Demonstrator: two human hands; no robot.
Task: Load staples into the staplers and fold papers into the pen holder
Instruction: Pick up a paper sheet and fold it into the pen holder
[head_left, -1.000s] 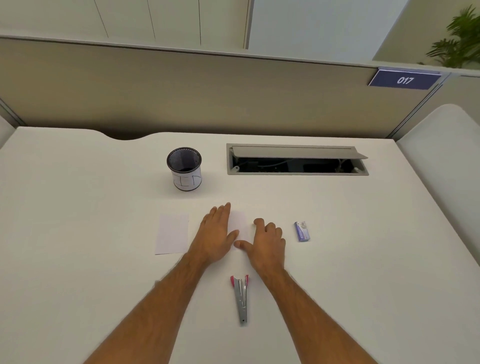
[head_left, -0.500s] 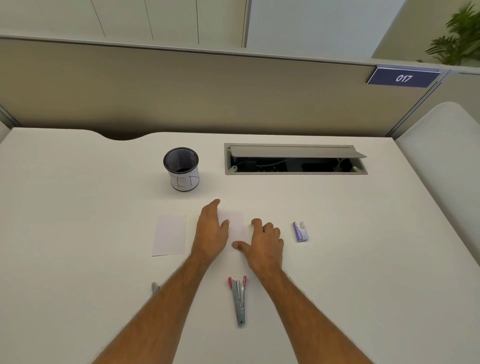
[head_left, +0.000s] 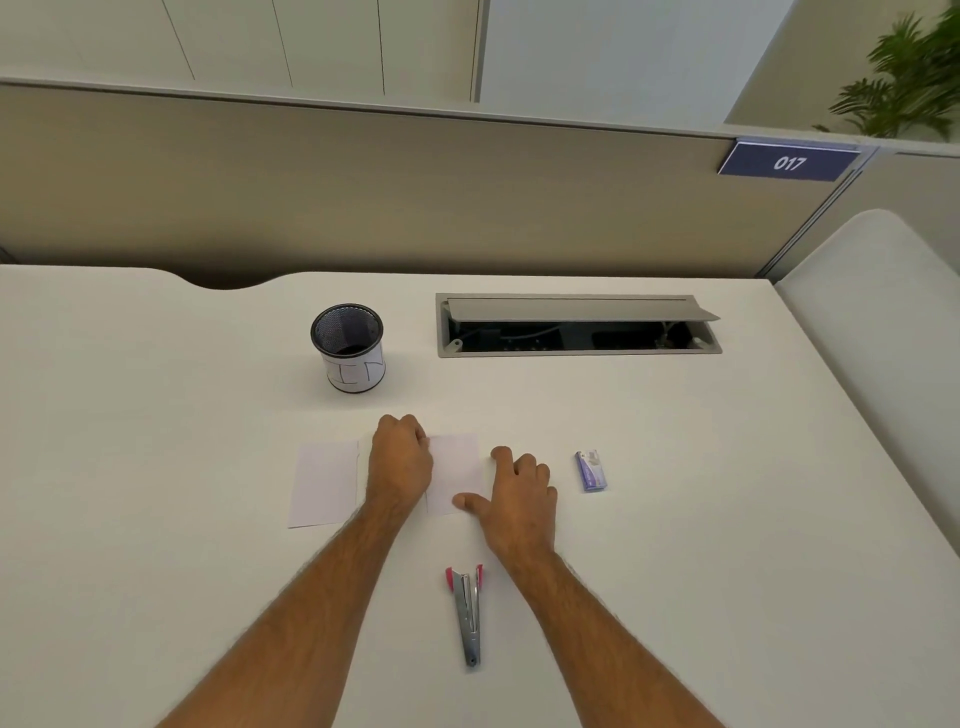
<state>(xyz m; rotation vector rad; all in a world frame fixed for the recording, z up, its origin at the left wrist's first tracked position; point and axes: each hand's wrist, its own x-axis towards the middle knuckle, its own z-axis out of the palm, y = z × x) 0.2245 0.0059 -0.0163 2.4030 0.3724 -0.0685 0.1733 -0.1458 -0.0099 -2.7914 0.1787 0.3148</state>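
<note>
Head | left hand (head_left: 400, 462) curled on paper (head_left: 457, 470) | right hand (head_left: 519, 493) flat, released | sign (head_left: 788, 163) "017"

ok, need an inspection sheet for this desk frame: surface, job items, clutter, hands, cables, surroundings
Surface: white desk, flat.
Job's things: mesh pen holder upright, nothing visible inside; one paper lying flat; second paper between the hands; stapler near the front edge; staple box to the right.
Clutter: nothing seen.
Hands: left hand curled at the second paper's left edge; right hand flat on its right edge.
Cables: some inside the open cable tray.
Surroundings: beige partition, sign 017, plant.
</note>
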